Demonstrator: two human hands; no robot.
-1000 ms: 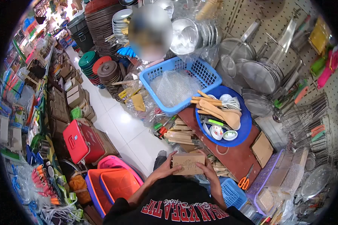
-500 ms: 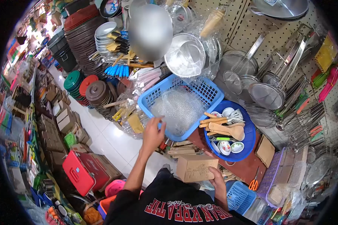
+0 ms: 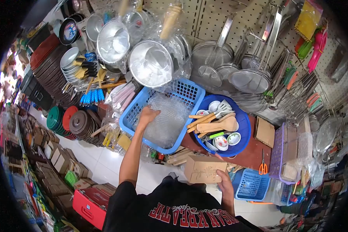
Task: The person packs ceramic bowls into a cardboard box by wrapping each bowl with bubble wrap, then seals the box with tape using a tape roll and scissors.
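My left hand is inside the blue rectangular basket, at the left side of a crumpled sheet of clear bubble wrap. Its fingers curl onto the wrap and the thumb points right; the fingertips are partly hidden. In my right hand is a small brown cardboard box with handwriting on one face, gripped at its right side in front of my body. Just beyond the box stands a round blue basin, holding wooden spatulas, slotted turners and small patterned bowls.
Metal strainers hang from the pegboard at right. Bagged metal pots hang above the basket. Orange-handled scissors lie near a smaller blue basket and a purple crate. A red cooler box stands at lower left.
My left hand has moved forward from the basket's near left rim onto the bubble wrap inside. My right hand still holds the box. The view has turned, shifting the shelf goods leftward.
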